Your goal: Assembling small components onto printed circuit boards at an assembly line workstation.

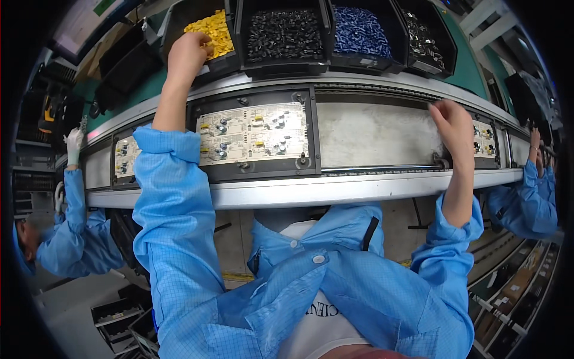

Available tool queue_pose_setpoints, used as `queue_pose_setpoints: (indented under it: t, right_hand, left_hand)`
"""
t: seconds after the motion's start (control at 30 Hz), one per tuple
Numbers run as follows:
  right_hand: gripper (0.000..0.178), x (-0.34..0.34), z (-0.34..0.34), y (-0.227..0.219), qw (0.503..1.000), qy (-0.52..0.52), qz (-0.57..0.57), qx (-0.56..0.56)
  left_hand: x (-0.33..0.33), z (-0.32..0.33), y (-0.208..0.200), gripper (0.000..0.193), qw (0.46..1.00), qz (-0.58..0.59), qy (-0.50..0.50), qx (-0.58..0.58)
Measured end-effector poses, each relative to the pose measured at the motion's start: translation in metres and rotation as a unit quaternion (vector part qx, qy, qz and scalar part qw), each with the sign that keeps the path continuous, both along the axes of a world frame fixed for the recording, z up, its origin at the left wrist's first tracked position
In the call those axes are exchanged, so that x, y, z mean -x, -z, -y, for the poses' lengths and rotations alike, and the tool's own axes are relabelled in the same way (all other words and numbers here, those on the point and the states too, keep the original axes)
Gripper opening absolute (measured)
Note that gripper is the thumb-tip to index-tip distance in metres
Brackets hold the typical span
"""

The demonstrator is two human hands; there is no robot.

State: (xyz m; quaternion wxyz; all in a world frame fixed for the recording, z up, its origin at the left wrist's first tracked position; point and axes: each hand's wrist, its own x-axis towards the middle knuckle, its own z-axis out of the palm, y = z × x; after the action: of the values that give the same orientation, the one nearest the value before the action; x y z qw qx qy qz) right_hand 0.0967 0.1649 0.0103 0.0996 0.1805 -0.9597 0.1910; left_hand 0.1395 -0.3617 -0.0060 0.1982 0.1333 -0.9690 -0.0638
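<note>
My left hand [188, 55] reaches over the near edge of a black bin holding yellow components [216, 31]. Its bent fingers touch the yellow pile, and whatever lies between the fingertips is hidden. Over the conveyor on the right, my right hand [454, 122] hangs with fingers curled together; the fingertips are slightly blurred and I cannot make out anything in them. Below my left hand sits a pale circuit board panel [251, 133] in a dark frame, carrying yellow, blue and dark parts. Another populated circuit board [484, 139] is partly behind my right forearm.
More bins hold black components [284, 34], blue components [362, 31] and dark metallic pieces [423, 40]. A silver rail [359, 190] runs along the conveyor's front. A third board [125, 157] lies at left. Co-workers in blue stand at left [72, 242] and right [526, 200].
</note>
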Motion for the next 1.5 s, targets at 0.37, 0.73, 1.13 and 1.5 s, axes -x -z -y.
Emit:
queue_pose_setpoints:
  t: [0.37,0.73,1.13,1.5]
  right_hand:
    - [0.036,0.112,0.157,-0.003,0.988,-0.141,0.000,-0.061]
    - [0.011,0.096,0.183,-0.004,0.975,-0.129,0.072,0.166]
    - [0.011,0.119,0.168,0.008,0.456,-0.228,0.532,0.676]
    - [0.026,0.070,0.134,0.011,0.414,-0.233,0.592,0.651]
  left_hand:
    - [-0.011,-0.041,-0.035,0.007,0.750,-0.282,-0.057,-0.596]
    - [-0.076,-0.069,-0.010,0.017,0.453,-0.130,0.174,-0.865]
    - [-0.081,-0.110,0.008,0.019,0.857,0.030,0.200,-0.474]
    - [-0.083,-0.125,0.018,0.019,0.932,0.052,0.228,-0.276]
